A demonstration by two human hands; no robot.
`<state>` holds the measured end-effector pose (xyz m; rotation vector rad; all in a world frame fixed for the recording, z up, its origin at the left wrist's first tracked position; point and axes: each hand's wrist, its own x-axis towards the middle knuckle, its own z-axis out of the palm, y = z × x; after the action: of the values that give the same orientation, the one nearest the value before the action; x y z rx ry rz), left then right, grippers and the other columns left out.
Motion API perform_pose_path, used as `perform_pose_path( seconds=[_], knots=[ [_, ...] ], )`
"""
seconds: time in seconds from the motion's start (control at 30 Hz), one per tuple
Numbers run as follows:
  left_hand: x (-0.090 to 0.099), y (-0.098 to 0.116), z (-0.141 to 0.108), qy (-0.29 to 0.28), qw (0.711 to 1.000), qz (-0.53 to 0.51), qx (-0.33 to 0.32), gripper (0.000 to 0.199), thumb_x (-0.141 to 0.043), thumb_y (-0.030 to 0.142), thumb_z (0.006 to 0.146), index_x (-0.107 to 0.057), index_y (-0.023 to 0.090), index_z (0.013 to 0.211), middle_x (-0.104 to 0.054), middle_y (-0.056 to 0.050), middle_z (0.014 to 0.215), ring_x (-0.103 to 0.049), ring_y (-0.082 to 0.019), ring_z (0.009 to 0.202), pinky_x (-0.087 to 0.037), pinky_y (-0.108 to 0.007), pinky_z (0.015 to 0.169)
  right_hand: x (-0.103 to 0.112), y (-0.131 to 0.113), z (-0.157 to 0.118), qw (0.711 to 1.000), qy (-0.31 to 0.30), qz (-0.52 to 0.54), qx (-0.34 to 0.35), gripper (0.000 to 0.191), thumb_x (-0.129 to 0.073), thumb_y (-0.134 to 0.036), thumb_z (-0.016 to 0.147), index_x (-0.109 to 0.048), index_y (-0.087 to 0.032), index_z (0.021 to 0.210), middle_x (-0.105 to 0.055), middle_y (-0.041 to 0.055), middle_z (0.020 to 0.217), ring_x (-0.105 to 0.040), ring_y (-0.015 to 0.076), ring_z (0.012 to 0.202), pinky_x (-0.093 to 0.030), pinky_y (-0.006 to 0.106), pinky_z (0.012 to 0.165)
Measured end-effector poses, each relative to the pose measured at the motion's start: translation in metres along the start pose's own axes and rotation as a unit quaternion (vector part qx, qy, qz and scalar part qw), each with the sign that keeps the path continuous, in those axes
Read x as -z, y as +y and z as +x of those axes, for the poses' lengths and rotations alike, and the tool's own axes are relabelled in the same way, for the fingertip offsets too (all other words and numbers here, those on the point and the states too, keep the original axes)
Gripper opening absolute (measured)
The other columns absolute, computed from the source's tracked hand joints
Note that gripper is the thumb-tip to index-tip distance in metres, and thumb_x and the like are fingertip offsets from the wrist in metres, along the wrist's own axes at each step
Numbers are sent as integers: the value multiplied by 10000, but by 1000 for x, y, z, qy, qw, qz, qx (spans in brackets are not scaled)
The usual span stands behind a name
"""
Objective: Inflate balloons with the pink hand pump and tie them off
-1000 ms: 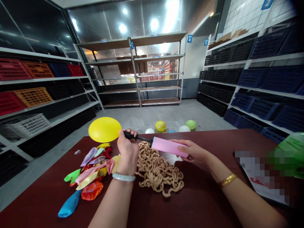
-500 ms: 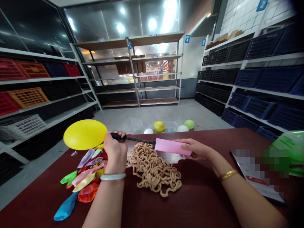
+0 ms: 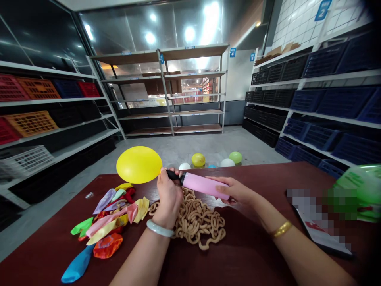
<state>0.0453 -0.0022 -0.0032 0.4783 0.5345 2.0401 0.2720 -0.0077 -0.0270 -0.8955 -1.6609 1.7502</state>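
Note:
A pink hand pump (image 3: 204,184) is held level above the table between my two hands. My left hand (image 3: 169,186) is closed round its black nozzle end, with an inflated yellow balloon (image 3: 139,164) sticking out to the left from the fingers. The balloon's neck is hidden by the fingers. My right hand (image 3: 233,190) grips the far end of the pink barrel. The black end meets the barrel, with no rod showing. Beneath the pump lies a heap of tan cord (image 3: 199,220). Uninflated balloons (image 3: 107,222) in several colours lie left of my left wrist.
The dark red table (image 3: 256,254) carries a tablet-like flat object (image 3: 318,226) and a green-and-white plastic bag (image 3: 360,186) at the right. Inflated balloons (image 3: 198,159) show beyond the far edge. Shelves with crates (image 3: 321,137) stand on both sides, bare racks (image 3: 196,128) at the back.
My left hand has moved right, carrying the yellow balloon and pushing the black rod into the pink barrel. My right hand has shifted slightly left. More pale yellow balloons are uncovered on the table.

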Motion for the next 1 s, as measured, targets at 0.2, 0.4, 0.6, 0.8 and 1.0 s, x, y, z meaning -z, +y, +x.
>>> perform_pose_path(
  seconds=[0.2,0.4,0.6,0.8,1.0],
  knots=[
    [12,40,32,43,997,16,-59,140,-589,182,793,-451,200,803,-499,39,652,-508,-102,546,-420,-246,561,31,8,-5,999,-34,-3,-23,776,-676,-506,840,-401,-216,1506,-645,17,737,-478,76,445,-242,156,345],
    [19,62,48,56,993,23,-105,153,-584,209,804,-431,205,804,-469,53,649,-485,-91,524,-382,-228,531,56,12,-13,998,-19,-24,-62,782,-687,-540,823,-433,-213,1486,-665,42,758,-501,80,451,-237,150,342],
    [5,24,20,18,998,-2,-63,147,-595,222,828,-450,203,821,-489,41,669,-506,-100,568,-409,-238,567,32,11,-4,999,-15,11,-33,739,-670,-525,844,-441,-233,1482,-660,33,745,-466,69,430,-212,152,337],
    [-2,-5,-5,5,1000,-3,-17,176,-638,259,831,-471,204,843,-531,26,707,-523,-110,581,-455,-277,618,5,8,4,1000,-10,29,-3,734,-677,-503,853,-429,-242,1493,-628,11,718,-482,74,442,-228,147,340],
    [8,34,26,38,998,14,-55,119,-580,179,812,-462,199,808,-508,30,661,-509,-113,551,-421,-261,564,27,13,-2,998,-45,24,-24,745,-673,-514,852,-429,-219,1491,-649,34,759,-488,73,445,-243,146,331]
  ],
)
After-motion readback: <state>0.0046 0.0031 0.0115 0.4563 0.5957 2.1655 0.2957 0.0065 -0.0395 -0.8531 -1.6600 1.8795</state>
